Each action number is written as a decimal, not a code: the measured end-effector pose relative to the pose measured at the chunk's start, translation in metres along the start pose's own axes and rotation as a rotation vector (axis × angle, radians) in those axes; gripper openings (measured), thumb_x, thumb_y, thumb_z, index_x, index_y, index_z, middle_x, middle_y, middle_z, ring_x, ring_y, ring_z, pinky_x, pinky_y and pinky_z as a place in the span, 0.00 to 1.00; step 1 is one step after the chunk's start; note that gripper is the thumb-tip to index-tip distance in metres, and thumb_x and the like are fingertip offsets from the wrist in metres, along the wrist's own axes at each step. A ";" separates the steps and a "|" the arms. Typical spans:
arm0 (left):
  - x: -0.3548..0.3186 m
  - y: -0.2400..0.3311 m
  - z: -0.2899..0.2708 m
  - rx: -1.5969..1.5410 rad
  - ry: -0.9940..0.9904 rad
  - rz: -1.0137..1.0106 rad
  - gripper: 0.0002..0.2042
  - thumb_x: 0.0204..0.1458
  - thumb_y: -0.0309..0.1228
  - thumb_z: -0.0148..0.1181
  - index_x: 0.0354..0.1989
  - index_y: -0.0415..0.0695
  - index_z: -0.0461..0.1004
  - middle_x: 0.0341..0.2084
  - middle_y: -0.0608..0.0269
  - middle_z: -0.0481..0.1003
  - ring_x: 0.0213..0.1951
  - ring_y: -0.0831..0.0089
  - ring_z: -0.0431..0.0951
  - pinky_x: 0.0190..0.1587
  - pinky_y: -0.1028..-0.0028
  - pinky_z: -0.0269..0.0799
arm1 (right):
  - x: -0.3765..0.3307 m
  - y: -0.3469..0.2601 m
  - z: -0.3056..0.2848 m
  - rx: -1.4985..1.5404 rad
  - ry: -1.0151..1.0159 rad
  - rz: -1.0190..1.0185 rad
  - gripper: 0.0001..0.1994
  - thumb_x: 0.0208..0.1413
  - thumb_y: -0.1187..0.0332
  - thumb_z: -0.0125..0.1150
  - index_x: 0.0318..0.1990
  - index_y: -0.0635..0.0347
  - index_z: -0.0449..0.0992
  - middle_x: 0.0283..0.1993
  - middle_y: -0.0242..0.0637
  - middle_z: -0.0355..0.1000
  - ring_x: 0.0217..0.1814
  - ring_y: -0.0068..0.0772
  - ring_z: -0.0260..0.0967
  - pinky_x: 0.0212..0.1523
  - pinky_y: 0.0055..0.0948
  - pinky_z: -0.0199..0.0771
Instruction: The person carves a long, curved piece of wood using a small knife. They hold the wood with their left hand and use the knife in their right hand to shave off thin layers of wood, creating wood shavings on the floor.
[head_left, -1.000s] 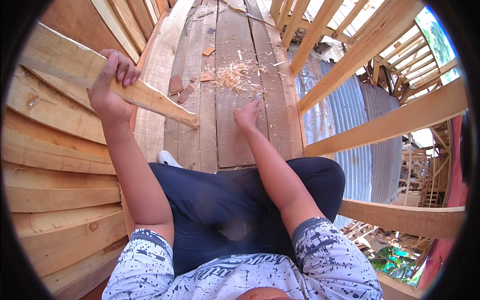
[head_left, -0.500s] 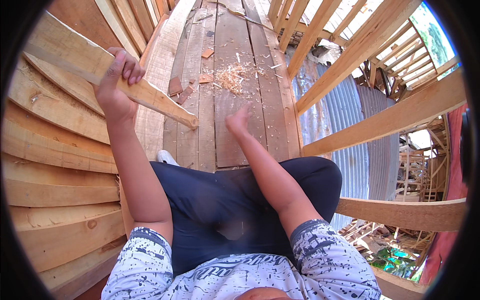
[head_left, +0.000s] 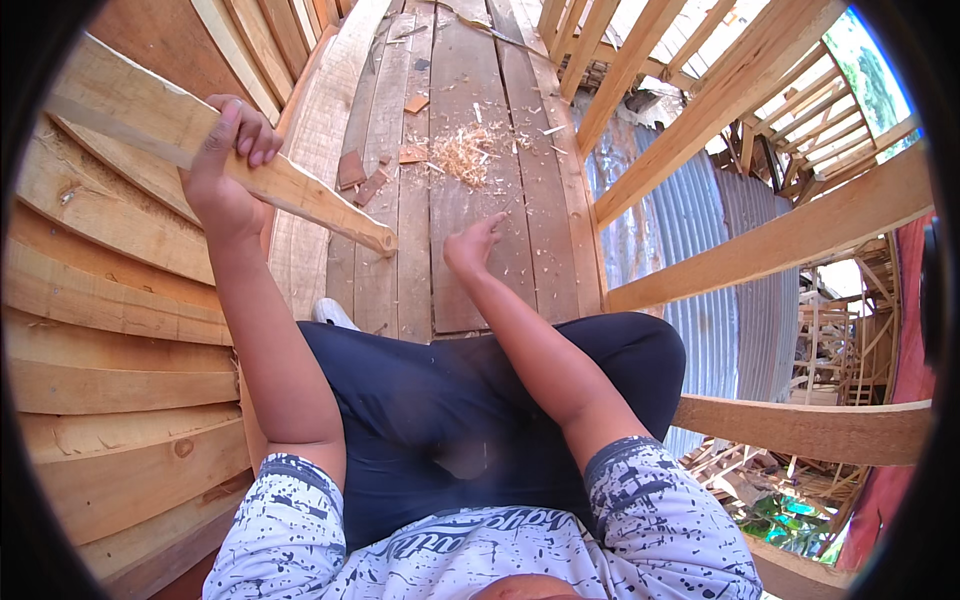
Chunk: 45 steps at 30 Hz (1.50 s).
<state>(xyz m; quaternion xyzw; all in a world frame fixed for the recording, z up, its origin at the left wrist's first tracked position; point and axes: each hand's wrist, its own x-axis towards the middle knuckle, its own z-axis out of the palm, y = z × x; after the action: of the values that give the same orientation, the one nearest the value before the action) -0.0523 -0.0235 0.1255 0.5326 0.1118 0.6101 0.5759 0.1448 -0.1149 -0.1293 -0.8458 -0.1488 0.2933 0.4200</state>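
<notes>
Left hand [head_left: 228,175] clasped around the wooden beam [head_left: 325,207], which slants from upper left, its rounded end over the plank floor [head_left: 462,300]. Right hand [head_left: 470,245], fingers partly curled, is near the shavings [head_left: 466,156]; whether it pinches anything cannot be told. Sound practice: firm left grip, beam steady.

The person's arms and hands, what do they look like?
The left hand and right hand wear no gloves. The forearms are bare too. Short white sleeves have dark specks and blotches, and a dark grey band edges each one.
</notes>
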 end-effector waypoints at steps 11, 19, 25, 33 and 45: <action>0.001 -0.002 0.004 -0.018 0.005 0.000 0.08 0.57 0.30 0.56 0.32 0.41 0.64 0.20 0.68 0.57 0.23 0.79 0.57 0.29 0.77 0.56 | -0.015 0.007 0.011 -0.059 0.025 -0.122 0.53 0.47 0.81 0.58 0.70 0.73 0.20 0.66 0.86 0.37 0.67 0.73 0.54 0.67 0.43 0.60; 0.002 -0.003 0.006 -0.026 -0.007 0.001 0.08 0.57 0.30 0.56 0.31 0.42 0.64 0.20 0.68 0.57 0.23 0.79 0.58 0.28 0.77 0.56 | -0.003 0.010 0.008 0.091 -0.095 0.056 0.52 0.48 0.83 0.54 0.71 0.68 0.19 0.68 0.81 0.37 0.62 0.67 0.62 0.63 0.47 0.66; 0.000 0.001 0.001 0.010 0.014 -0.003 0.08 0.57 0.30 0.55 0.31 0.42 0.64 0.20 0.68 0.57 0.23 0.79 0.57 0.29 0.77 0.56 | -0.014 0.005 0.023 -0.040 0.087 -0.084 0.53 0.48 0.82 0.57 0.71 0.69 0.20 0.67 0.84 0.35 0.69 0.70 0.52 0.68 0.39 0.59; 0.004 -0.003 0.010 -0.040 0.004 -0.011 0.08 0.57 0.30 0.56 0.31 0.41 0.64 0.20 0.68 0.58 0.23 0.79 0.57 0.28 0.77 0.56 | 0.038 0.039 0.028 0.109 0.127 -0.021 0.48 0.50 0.84 0.54 0.72 0.72 0.27 0.69 0.68 0.46 0.44 0.51 0.77 0.27 0.33 0.80; 0.004 -0.004 0.002 -0.067 -0.020 -0.006 0.06 0.55 0.27 0.58 0.35 0.39 0.68 0.21 0.67 0.59 0.24 0.79 0.58 0.28 0.76 0.58 | 0.103 -0.037 -0.101 -0.225 -0.024 -0.561 0.16 0.61 0.69 0.57 0.56 0.61 0.72 0.40 0.45 0.77 0.35 0.37 0.74 0.38 0.36 0.74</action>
<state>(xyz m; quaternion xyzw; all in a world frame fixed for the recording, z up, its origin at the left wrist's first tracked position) -0.0473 -0.0201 0.1252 0.5188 0.0868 0.6064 0.5963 0.2886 -0.1040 -0.0896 -0.8094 -0.4132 0.1573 0.3864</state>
